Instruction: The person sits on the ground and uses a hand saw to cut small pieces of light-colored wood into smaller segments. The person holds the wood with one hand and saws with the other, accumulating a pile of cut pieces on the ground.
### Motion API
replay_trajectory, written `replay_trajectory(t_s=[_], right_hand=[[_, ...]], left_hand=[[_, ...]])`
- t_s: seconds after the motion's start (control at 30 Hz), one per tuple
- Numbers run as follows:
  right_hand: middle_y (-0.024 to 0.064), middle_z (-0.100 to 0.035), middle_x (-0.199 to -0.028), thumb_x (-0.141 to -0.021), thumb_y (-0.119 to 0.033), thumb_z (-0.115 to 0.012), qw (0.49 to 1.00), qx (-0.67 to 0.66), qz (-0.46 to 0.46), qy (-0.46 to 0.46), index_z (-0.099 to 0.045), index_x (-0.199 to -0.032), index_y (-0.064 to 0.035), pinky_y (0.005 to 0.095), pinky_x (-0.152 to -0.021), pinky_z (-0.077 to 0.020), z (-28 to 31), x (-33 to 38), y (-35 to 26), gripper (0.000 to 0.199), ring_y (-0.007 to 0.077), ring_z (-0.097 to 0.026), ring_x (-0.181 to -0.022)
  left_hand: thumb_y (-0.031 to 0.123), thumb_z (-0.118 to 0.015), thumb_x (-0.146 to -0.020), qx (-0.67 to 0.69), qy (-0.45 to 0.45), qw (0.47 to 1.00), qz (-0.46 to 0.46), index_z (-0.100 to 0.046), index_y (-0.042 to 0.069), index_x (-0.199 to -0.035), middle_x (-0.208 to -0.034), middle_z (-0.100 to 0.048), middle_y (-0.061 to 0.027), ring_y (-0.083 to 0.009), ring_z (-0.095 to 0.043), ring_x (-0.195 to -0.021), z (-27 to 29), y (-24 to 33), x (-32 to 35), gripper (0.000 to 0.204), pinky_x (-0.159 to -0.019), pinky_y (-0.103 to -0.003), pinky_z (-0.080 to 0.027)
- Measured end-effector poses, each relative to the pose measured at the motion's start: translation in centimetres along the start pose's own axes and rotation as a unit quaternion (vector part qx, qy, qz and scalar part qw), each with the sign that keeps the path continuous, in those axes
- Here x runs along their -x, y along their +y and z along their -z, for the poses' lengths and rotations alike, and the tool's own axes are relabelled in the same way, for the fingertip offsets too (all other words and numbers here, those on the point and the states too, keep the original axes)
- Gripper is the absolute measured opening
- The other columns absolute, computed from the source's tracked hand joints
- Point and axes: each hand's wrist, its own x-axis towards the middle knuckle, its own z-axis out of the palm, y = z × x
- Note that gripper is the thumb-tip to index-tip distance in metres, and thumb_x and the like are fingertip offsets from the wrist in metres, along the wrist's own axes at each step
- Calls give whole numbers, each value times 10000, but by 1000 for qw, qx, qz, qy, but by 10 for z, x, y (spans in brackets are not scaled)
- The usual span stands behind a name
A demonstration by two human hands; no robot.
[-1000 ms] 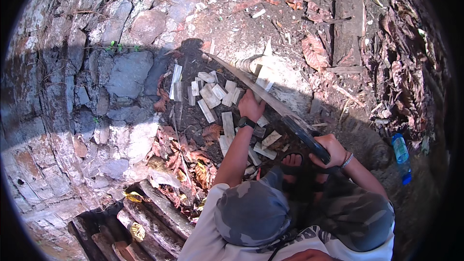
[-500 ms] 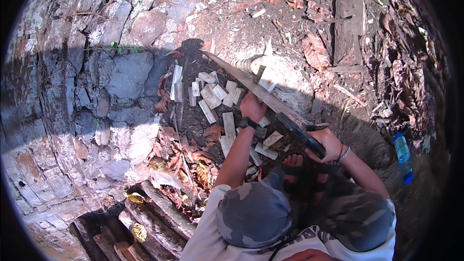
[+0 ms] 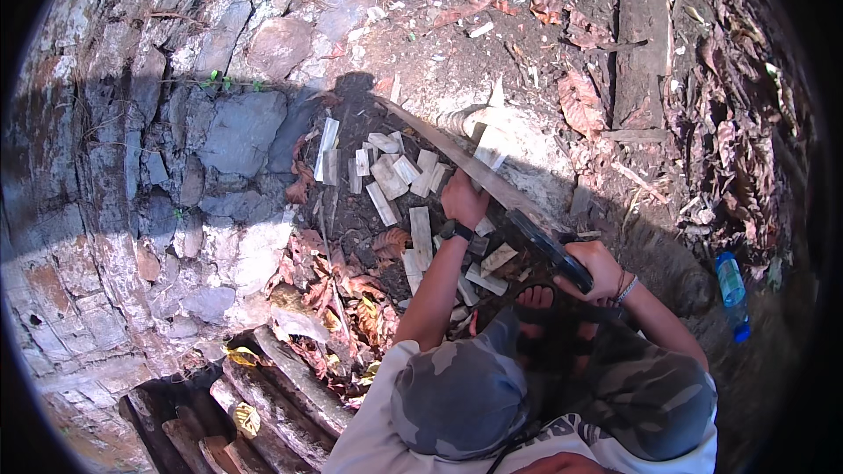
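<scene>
Left to right: a weathered grey-and-white stone wall (image 3: 176,167) is taking up the left side, with a stack of dark split logs (image 3: 255,404) lying at its foot and a litter of red-brown dry leaves (image 3: 342,290) beside that. In the shaded centre, pale short chopped wood pieces (image 3: 395,180) are lying scattered on dark soil. The left hand (image 3: 463,197) is closing around a pale piece of wood (image 3: 488,147) held roughly upright at the far edge of that scatter; the hand is covering the lower end, so I cannot tell what the piece is resting on. A dark wristwatch (image 3: 457,231) is sitting on that wrist. The right hand (image 3: 600,270) is clamping the dark handle of a long, rust-brown machete (image 3: 474,177), the blade slanting up-left past the held piece. Compared with the frames one second and half a second back, the left hand and blade are sitting in almost the same place; the handle hand is shifting only slightly, so the stroke appears to be a small paring or positioning motion, not a full swing. The hands are apart, one per object. A sandalled foot (image 3: 536,298) is showing below. Packaging: one blue plastic bottle (image 3: 731,291) is lying on the ground at far right, label unreadable; no signs visible.
</scene>
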Motion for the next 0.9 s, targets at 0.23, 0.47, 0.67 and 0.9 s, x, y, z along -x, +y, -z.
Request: replay_trajectory(t_s=[0.23,0.47,0.67,0.9], right_hand=[[136,-550,-690,-768,-182,-738,998,22,-17,63,-564,-814,-51,405,-591,-476,5,4,-9,223,348,-606,-661],[132,-548,-669,-759,-167,-741,999,34,23,6,-547,-776,-46,403,-553,-468,-1,-14,-14,229,361,-593,-612],[121,-519,-614,-733,-144,-740,999,5,-49,3,-531,-707,-44,386,-509,-441,2,60,10,234,346,-568,-548],[109,-514,-577,-715,-144,-731,998,1,-53,32,-534,-688,-55,372,-488,-429,6,38,-24,218,316,-561,-501]], left_hand=[[226,-827,-683,11,35,999,33,-506,16,-967,-899,-636,-207,-410,-623,-884,0,12,10,476,-745,-511,-500],[206,-814,-692,77,-16,992,95,-506,20,-983,-944,-657,-224,-431,-637,-913,-3,4,1,463,-779,-516,-528],[212,-805,-708,53,-22,993,107,-514,4,-997,-922,-666,-236,-421,-657,-876,3,6,0,460,-747,-499,-553],[202,-804,-710,67,-28,988,137,-516,-1,-997,-893,-672,-246,-418,-666,-861,5,5,-4,454,-735,-496,-559]])
